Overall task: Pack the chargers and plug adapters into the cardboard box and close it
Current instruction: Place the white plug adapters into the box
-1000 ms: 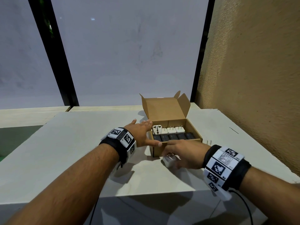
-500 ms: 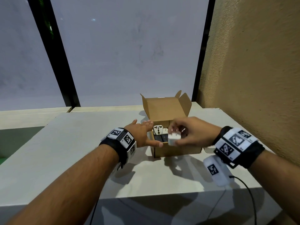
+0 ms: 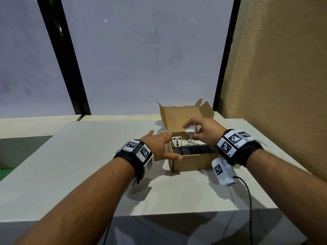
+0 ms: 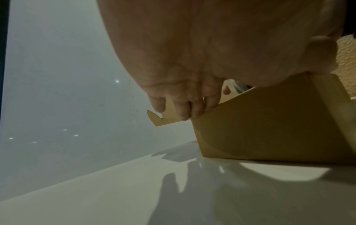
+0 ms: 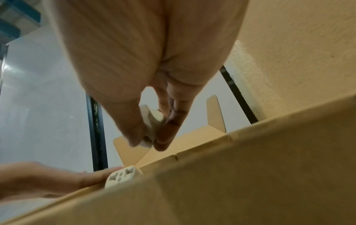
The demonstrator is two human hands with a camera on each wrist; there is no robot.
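An open cardboard box [image 3: 192,163] stands on the white table, its lid [image 3: 180,119] upright at the back. Inside lie a row of black chargers [image 3: 192,149] at the front and white plug adapters [image 3: 177,140] behind them. My right hand [image 3: 203,132] pinches a white charger [image 3: 190,130] over the back row; the right wrist view shows that charger [image 5: 151,121] between thumb and fingers. My left hand [image 3: 163,145] lies flat with straight fingers against the box's left wall, and its fingertips [image 4: 181,112] touch the rim in the left wrist view.
A rough tan wall [image 3: 283,85] rises close on the right of the box. A large window with black frames [image 3: 70,68] stands behind the table [image 3: 88,165]. A black cable [image 3: 247,200] hangs from my right wrist over the table's front edge.
My right hand picked the white charger up from the table in front of the box and carried it up and back over the box's rear row. The left hand stayed on the box.
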